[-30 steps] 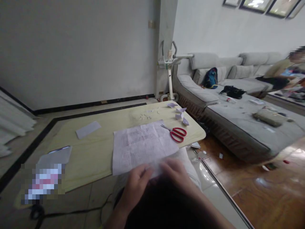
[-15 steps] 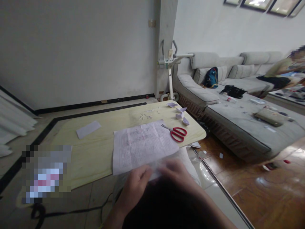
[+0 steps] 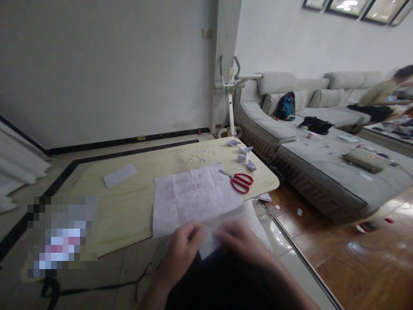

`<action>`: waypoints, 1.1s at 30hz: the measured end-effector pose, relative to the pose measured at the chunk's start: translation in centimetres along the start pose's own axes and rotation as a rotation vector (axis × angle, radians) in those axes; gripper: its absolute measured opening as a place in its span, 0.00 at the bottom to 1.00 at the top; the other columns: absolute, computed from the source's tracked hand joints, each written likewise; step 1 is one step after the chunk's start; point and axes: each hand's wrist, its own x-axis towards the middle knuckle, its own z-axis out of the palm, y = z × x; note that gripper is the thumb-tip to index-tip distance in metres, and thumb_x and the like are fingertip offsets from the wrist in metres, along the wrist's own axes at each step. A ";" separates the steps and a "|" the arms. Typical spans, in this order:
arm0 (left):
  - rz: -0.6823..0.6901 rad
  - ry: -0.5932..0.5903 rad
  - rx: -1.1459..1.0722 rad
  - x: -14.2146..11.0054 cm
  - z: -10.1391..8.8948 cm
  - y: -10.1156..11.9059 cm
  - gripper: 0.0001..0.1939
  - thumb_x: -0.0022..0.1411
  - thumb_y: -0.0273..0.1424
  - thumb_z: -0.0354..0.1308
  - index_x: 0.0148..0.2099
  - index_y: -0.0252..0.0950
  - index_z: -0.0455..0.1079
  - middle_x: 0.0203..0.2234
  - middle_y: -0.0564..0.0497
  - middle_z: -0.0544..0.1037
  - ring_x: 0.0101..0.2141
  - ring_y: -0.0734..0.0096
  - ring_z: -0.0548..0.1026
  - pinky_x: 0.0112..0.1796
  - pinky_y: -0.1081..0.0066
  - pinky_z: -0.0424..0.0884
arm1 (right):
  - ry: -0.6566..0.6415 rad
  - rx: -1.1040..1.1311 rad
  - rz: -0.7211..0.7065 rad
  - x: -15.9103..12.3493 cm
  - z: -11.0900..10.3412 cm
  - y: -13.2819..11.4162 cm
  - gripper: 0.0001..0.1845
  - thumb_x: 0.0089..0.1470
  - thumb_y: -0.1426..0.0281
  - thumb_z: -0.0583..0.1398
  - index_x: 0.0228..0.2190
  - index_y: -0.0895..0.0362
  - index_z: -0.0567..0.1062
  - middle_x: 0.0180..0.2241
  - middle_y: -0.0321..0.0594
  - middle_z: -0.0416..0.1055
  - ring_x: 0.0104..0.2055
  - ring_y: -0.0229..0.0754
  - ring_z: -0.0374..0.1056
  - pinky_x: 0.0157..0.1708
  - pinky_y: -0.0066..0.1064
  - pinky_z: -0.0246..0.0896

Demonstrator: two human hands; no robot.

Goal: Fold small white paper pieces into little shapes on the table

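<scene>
Close to my body, below the table's near edge, my left hand (image 3: 186, 242) and my right hand (image 3: 240, 237) hold a small piece of white paper (image 3: 209, 244) between them. Fingers of both hands are closed on its two sides, and one corner points down toward my dark clothing. Just beyond lies a large printed sheet (image 3: 193, 193) with crease lines, flat on the pale table (image 3: 129, 219). Red-handled scissors (image 3: 241, 182) rest on its right edge, blades slightly apart. Several small folded paper boats (image 3: 245, 157) stand at the far right corner.
A folded white paper (image 3: 120, 175) and thin paper scraps (image 3: 198, 158) lie on the table. At the left edge is a blurred-out object (image 3: 63, 241). A grey sofa (image 3: 322, 168) with bags stands right; a person (image 3: 380, 94) sits at its far end.
The small paper between my hands has tilted, and its lower corner now shows below my fingers. My right hand has shifted slightly. The things on the table stay put.
</scene>
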 end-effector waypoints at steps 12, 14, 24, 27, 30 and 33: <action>0.093 0.086 0.054 0.0 0.8 -1.2 0.14 0.62 0.37 0.50 0.25 0.37 0.64 0.18 0.57 0.66 0.22 0.73 0.67 0.23 0.76 0.64 | 0.020 0.165 0.026 -0.2 0.4 0.0 0.19 0.54 0.60 0.60 0.19 0.60 0.69 0.17 0.31 0.61 0.20 0.31 0.57 0.20 0.23 0.50; 0.199 0.154 0.126 0.1 0.7 -1.1 0.11 0.63 0.35 0.51 0.31 0.37 0.69 0.24 0.53 0.74 0.27 0.70 0.73 0.29 0.74 0.69 | 0.043 0.151 0.033 -0.1 0.4 0.2 0.21 0.55 0.58 0.60 0.19 0.60 0.69 0.17 0.32 0.61 0.20 0.31 0.57 0.20 0.23 0.49; 0.712 0.243 0.559 0.0 1.7 -0.4 0.15 0.60 0.26 0.57 0.50 0.38 0.71 0.42 0.46 0.79 0.45 0.60 0.74 0.47 0.60 0.70 | 0.277 0.018 -0.050 0.7 0.1 0.8 0.21 0.56 0.58 0.57 0.19 0.60 0.68 0.20 0.33 0.59 0.24 0.34 0.55 0.24 0.25 0.51; 0.645 0.170 0.495 0.0 1.9 -1.1 0.17 0.63 0.28 0.54 0.54 0.39 0.68 0.47 0.46 0.77 0.47 0.62 0.74 0.48 0.63 0.71 | 0.284 0.037 -0.052 0.5 0.2 0.4 0.19 0.56 0.60 0.57 0.21 0.60 0.69 0.21 0.33 0.61 0.25 0.34 0.56 0.25 0.25 0.53; 0.517 0.138 0.379 -0.2 2.0 -1.5 0.16 0.64 0.30 0.54 0.53 0.40 0.69 0.47 0.46 0.77 0.47 0.63 0.75 0.48 0.66 0.72 | 0.281 0.041 -0.075 0.1 0.4 -0.4 0.16 0.55 0.61 0.59 0.23 0.60 0.72 0.22 0.33 0.63 0.27 0.35 0.58 0.26 0.25 0.54; 0.370 0.133 0.241 -0.3 2.0 -1.2 0.13 0.63 0.33 0.55 0.49 0.40 0.72 0.42 0.47 0.80 0.43 0.64 0.78 0.44 0.68 0.74 | 0.258 0.018 -0.128 -0.3 0.5 -1.0 0.11 0.55 0.63 0.60 0.29 0.59 0.75 0.25 0.35 0.67 0.29 0.37 0.61 0.29 0.26 0.58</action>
